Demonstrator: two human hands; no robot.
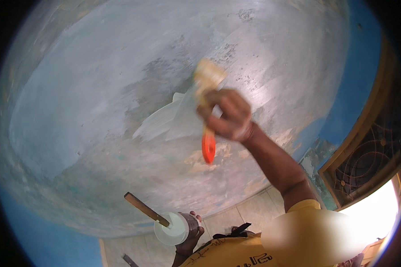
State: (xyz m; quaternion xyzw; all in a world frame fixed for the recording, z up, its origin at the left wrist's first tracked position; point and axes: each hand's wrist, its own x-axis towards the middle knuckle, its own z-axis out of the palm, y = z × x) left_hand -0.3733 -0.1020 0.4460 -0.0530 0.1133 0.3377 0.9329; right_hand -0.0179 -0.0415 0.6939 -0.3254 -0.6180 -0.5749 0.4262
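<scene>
My right hand (229, 113) is raised in front of the wall, its fingers closed round a paintbrush (208, 149) with an orange handle end. The brush's pale bristles (209, 73) point up, slightly blurred; I cannot tell whether they touch the wall. Fresh white paint strokes (158, 120) lie on the wall just left of this hand. Low down, my left hand (190, 239) grips a plastic tub (192, 224) from its right side. White paint (177, 233) is inside the tub, and a wooden stick (145, 208) leans out of it toward the upper left.
The wall (89, 89) is patchy grey with bare, flaking spots and blue paint (347, 89) along its borders. At the right is a wooden-framed opening with a patterned grille (365, 155), beside bright daylight. Pale floor tiles (258, 207) run along the wall's foot. A dark stick-like object (130, 260) lies below.
</scene>
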